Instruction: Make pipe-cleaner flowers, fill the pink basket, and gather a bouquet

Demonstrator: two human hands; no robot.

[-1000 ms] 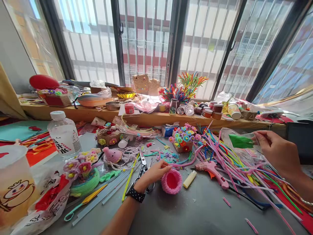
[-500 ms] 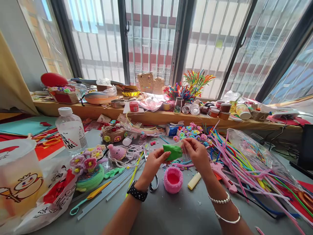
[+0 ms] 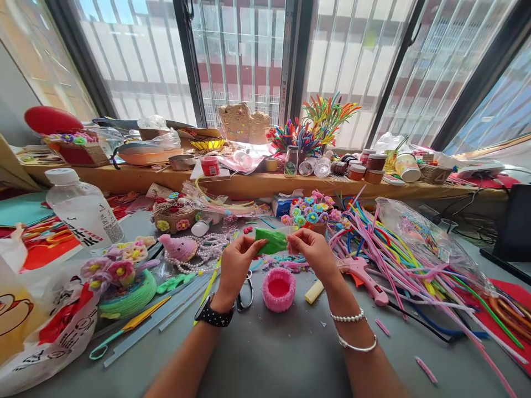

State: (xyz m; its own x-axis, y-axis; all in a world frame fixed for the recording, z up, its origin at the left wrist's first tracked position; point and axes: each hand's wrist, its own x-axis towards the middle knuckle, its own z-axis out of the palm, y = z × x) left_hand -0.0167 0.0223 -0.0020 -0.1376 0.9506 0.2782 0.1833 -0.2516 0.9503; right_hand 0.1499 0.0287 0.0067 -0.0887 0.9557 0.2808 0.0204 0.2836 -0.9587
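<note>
Packet (image 3: 270, 241) of clear film with something green inside is in the centre of the frame, held up off the table (image 3: 274, 354) between two hands. The left hand (image 3: 236, 264) pinches its left end, thumb against bent fingers; the right hand (image 3: 315, 255) pinches the clear edge at its right end, fingertips drawn together on the film. The pink pot (image 3: 279, 293), its mouth facing up, sits a little lower in the frame, apart from both hands. To handle the packet well here, the left hand would best act as the anchor, gripping firmly but without squeezing the green part, which looks soft enough to bulge or smear. The right fingertips should take only film, so that any pull or peel loads the edge and not the contents. Small, even movements seem wiser than a sharp tug, since thin film may give way suddenly and jerk the hands apart. Holding it level helps too. The right wrist is close to the pink glue gun (image 3: 367, 279) at the centre right, and the scissors (image 3: 251, 298) lie just below the left hand, so the elbows should stay low and any outward swing short.
</note>
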